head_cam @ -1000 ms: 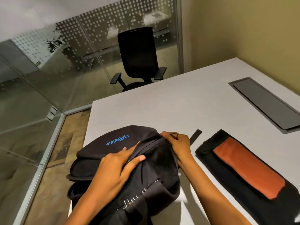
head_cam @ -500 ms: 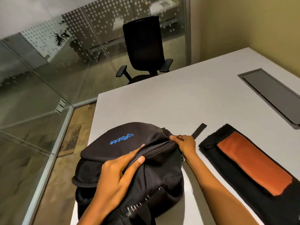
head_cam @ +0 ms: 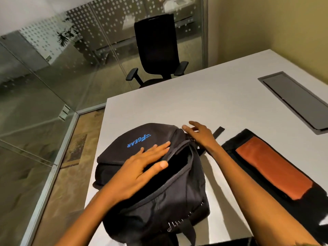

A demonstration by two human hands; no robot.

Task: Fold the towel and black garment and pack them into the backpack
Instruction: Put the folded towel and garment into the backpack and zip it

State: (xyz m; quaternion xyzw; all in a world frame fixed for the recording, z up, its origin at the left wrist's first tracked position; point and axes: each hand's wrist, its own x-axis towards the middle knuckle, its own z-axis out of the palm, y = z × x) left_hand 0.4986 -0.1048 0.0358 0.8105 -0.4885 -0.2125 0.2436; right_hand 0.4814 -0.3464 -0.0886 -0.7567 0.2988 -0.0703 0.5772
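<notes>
Unzipped now, the backpack (head_cam: 152, 176) gapes along its top zipper, where half a second ago it was still pulled closed; inside shows only darkness. Right hand (head_cam: 200, 134) has let go of the zipper pull, fingers spread loose over the far end. Left hand (head_cam: 142, 167) lies flat, fingers straight, on the front panel. Soft black fabric, rounded shape, near-left on the white table (head_cam: 204, 103). To the right, an orange towel (head_cam: 273, 167) lies folded on the black garment (head_cam: 255, 176), a long strip running far-left to near-right.
</notes>
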